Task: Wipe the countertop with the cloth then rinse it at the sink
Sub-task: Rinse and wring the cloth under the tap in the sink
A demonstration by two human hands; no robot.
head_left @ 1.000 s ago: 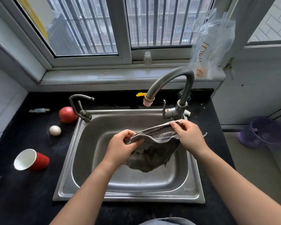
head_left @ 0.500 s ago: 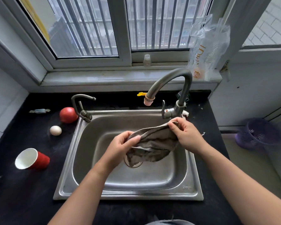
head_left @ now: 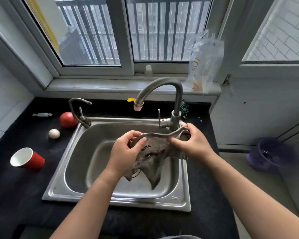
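Cloth [head_left: 155, 156], grey and damp-looking, hangs over the steel sink [head_left: 72, 169] basin, its top hem stretched along a 9-to-3 line while a loose tail droops toward 6 near the drain. From the left: one red cup [head_left: 28, 160] lies tipped at 9, one egg [head_left: 54, 133] and one tomato [head_left: 67, 119] sit toward 10, all on the black countertop [head_left: 16, 195], which has bare room along its front edge. Left hand [head_left: 126, 155] pinches the hem's left end; right hand [head_left: 191, 142] clutches the right end by the sink's right rim. Two faucets stand behind: a small faucet [head_left: 78, 109] at 11, a tall faucet [head_left: 162, 88] at 12.
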